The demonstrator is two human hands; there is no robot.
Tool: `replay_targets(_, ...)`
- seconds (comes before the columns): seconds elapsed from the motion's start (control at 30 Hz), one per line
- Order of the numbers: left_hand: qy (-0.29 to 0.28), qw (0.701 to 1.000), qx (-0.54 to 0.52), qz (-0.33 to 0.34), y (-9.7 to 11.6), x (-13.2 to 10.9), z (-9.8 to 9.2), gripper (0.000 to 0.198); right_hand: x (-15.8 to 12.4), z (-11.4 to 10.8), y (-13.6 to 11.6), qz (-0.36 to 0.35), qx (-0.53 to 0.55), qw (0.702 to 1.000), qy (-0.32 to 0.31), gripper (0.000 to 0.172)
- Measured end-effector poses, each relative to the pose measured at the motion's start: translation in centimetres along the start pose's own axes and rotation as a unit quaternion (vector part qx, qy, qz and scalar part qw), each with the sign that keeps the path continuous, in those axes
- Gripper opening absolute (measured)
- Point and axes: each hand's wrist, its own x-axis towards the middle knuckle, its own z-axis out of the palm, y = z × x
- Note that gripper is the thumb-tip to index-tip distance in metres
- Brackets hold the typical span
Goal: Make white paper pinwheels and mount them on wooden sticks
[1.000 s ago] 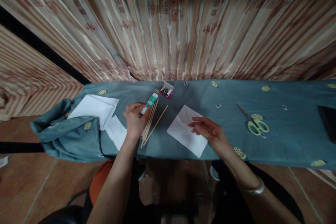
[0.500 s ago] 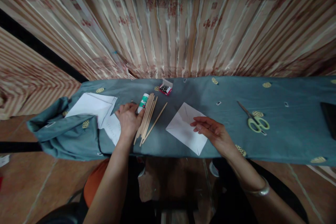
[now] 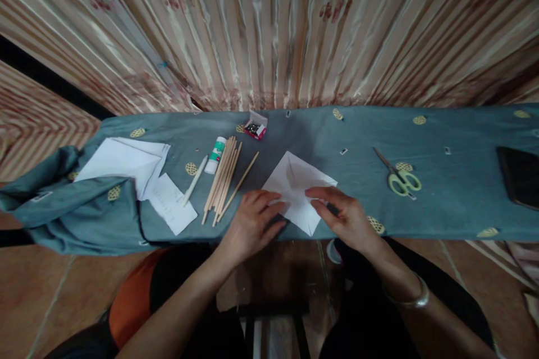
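Note:
A white folded paper square (image 3: 295,182) lies near the front edge of the blue-grey cloth-covered table (image 3: 442,190). My left hand (image 3: 252,224) rests on its left corner with the fingers spread and flat. My right hand (image 3: 343,213) presses its right side, fingers stretched over the paper. A bundle of thin wooden sticks (image 3: 223,179) lies to the left, with a green-and-white glue stick (image 3: 216,154) and a single white stick (image 3: 194,180) beside it.
White paper sheets (image 3: 126,160) and a small slip (image 3: 172,210) lie at the left by bunched cloth. A small red box (image 3: 255,126) stands at the back. Green-handled scissors (image 3: 398,176) lie to the right, a dark object (image 3: 520,176) at the far right. A striped curtain hangs behind.
My left hand let go of the glue stick by the wooden sticks and moved right onto the paper square. The view shifted down a little.

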Motion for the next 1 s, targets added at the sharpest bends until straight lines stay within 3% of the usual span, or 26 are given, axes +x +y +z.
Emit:
replay_targets(0.1, -0.051, 0.998, -0.014, 0.030, 1.8, -0.5, 2.2, 0.028, -0.6, 0.0, -0.2, -0.051, -0.047, 0.997, -0.025, 0.024)
replay_targets(0.2, -0.050, 0.998, -0.012, 0.036, 2.0, -0.3, 2.9, 0.027, -1.0, -0.2, -0.3, -0.050, -0.067, 0.995, -0.047, 0.025)
replay_targets(0.47, -0.022, 0.998, 0.001, 0.063, 1.7, 0.5, 3.0, 0.016, -1.4, -0.7, -0.1, -0.045, -0.062, 0.994, -0.077, 0.038)
replay_targets(0.63, -0.047, 0.997, -0.030, 0.052, 1.3, 0.6, 2.8, 0.023, -1.5, -1.3, -0.2, -0.035, -0.056, 0.992, -0.112, 0.047)
replay_targets(1.0, -0.023, 0.996, -0.013, 0.081, 1.1, 1.1, 2.8, 0.015, -1.6, -1.6, -0.1, -0.020, -0.016, 0.994, -0.108, 0.047)
